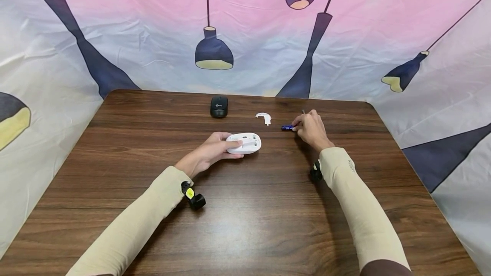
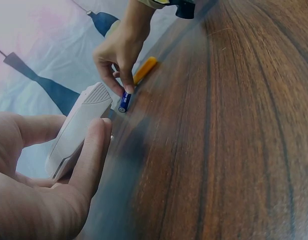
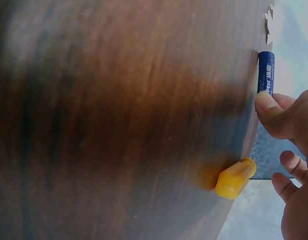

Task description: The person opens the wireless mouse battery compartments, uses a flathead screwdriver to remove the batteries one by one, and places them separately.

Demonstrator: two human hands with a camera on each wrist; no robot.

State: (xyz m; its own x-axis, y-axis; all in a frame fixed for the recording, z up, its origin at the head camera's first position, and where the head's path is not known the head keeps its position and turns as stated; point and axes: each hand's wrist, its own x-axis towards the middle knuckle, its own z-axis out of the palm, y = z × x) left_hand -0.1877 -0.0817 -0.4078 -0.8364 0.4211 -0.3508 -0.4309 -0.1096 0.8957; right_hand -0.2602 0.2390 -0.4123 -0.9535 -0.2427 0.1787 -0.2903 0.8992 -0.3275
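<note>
My left hand (image 1: pixel 207 150) grips a white computer mouse (image 1: pixel 251 138) with its underside facing up. The thumb lies across that underside, where the battery compartment shows uncovered. To the right, my right hand (image 1: pixel 311 129) pinches a blue battery (image 1: pixel 287 127) by one end between thumb and fingertips. In the right wrist view, printed lettering shows on the battery (image 3: pixel 266 70), and the other fingers are loosely bent. Between the hands and farther back lies the mouse's white cover piece (image 1: pixel 264 117) on the table.
A black computer mouse (image 1: pixel 219 106) sits near the table's (image 1: pixel 161 114) back edge. Beside my right hand lies an object with a yellow faceted handle (image 3: pixel 233 180), mostly hidden from the head view. A patterned cloth (image 1: pixel 161 46) hangs behind the table.
</note>
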